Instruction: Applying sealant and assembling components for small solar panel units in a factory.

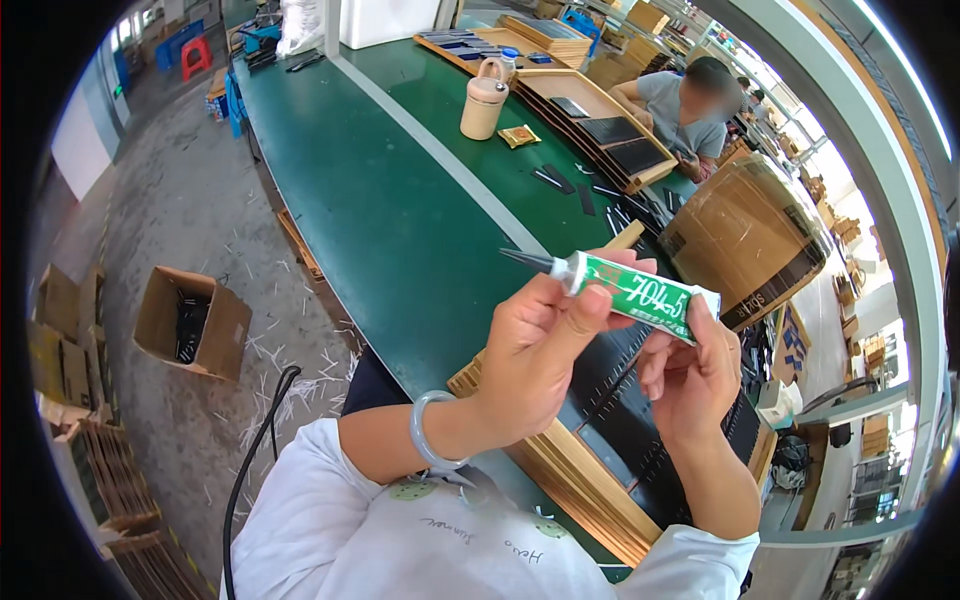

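Note:
I hold a green and white glue tube (645,295) with both hands above the green bench. Its dark pointed nozzle (527,259) sticks out to the left. My left hand (540,350), a pale bangle on its wrist, grips the tube's neck end. My right hand (695,375) pinches the tube's flat tail end. Directly beneath my hands lies a wooden tray (560,470) with black ridged parts in it.
A long green bench (400,200) runs away from me. On it stand a beige jug (483,105) and more wooden trays (610,130) with black parts. Another person (685,105) sits at the far right. A wrapped brown bundle (745,235) and an open cardboard box (190,320) stand nearby.

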`<state>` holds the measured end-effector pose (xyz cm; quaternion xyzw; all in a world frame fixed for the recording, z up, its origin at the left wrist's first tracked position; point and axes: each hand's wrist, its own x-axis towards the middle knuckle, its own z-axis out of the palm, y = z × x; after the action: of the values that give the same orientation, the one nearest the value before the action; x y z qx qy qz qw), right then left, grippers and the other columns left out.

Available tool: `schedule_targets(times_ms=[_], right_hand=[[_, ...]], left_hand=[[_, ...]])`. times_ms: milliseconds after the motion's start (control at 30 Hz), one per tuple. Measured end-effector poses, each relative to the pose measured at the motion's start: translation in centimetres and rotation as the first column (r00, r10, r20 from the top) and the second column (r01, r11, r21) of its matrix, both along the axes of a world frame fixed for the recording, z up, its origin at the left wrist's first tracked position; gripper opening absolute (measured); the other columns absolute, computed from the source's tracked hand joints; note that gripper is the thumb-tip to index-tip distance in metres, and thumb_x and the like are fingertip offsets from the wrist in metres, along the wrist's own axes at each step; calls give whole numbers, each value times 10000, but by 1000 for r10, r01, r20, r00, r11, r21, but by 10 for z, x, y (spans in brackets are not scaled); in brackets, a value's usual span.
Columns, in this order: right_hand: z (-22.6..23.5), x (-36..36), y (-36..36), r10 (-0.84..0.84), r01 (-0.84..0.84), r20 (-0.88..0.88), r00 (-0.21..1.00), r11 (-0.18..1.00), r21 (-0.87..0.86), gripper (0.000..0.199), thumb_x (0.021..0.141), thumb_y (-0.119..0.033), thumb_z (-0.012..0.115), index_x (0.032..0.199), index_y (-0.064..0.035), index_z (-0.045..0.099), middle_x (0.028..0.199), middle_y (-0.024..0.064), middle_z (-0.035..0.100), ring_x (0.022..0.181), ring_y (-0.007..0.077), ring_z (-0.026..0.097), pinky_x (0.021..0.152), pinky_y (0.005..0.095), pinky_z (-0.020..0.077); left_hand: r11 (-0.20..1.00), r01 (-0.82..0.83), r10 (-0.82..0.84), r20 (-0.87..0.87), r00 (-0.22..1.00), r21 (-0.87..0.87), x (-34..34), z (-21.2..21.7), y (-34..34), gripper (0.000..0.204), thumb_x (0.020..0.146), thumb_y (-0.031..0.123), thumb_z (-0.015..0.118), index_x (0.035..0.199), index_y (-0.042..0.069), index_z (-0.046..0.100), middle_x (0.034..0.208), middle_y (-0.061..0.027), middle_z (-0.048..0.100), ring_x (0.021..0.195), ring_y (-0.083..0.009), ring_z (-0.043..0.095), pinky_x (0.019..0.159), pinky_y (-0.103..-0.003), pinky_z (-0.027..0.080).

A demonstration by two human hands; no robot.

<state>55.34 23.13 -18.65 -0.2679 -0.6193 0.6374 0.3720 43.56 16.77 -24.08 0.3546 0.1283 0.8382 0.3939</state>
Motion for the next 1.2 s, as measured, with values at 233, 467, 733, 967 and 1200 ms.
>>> schedule_targets(times_ms=[233,467,733,967,1200], right_hand=[[0,6,8,269,-270,42,962,962,44,452,904,-309,428,858,112,586,687,175,623,486,208,585,426,280,468],[3,9,17,407,-426,381,830,904,-36,315,822,-247,626,774,64,630,663,146,636,521,176,613,452,244,488],[-7,9,12,233,-308,278,932,912,270,310,887,-238,535,801,49,614,686,128,634,507,160,607,443,231,483],[-20,8,14,168,-331,331,929,776,537,208,873,-113,539,766,53,607,632,84,626,510,138,615,427,232,484],[-21,10,14,17,-239,287,958,603,761,54,779,-33,589,732,-20,611,600,42,607,489,147,593,449,226,446]], left_hand=[[997,76,-75,-49,996,3,-17,13,-1,426,952,263,359,1259,-31,354,1184,-213,493,1071,-229,518,936,-374,408],[967,199,-234,-243,941,-161,-34,22,5,481,945,299,391,1308,-8,319,1096,-151,558,1004,-166,537,903,-306,406],[898,294,-365,-177,914,-328,-20,17,-2,199,832,53,598,979,-81,587,871,-131,606,645,-163,605,566,-249,487],[975,193,-206,-125,971,-108,-16,20,7,454,873,214,563,1220,-40,417,1020,-144,588,800,-159,590,642,-256,484],[989,102,-130,-302,944,-106,-2,34,5,334,928,368,404,978,38,418,764,-44,519,635,-59,471,551,-184,395]])
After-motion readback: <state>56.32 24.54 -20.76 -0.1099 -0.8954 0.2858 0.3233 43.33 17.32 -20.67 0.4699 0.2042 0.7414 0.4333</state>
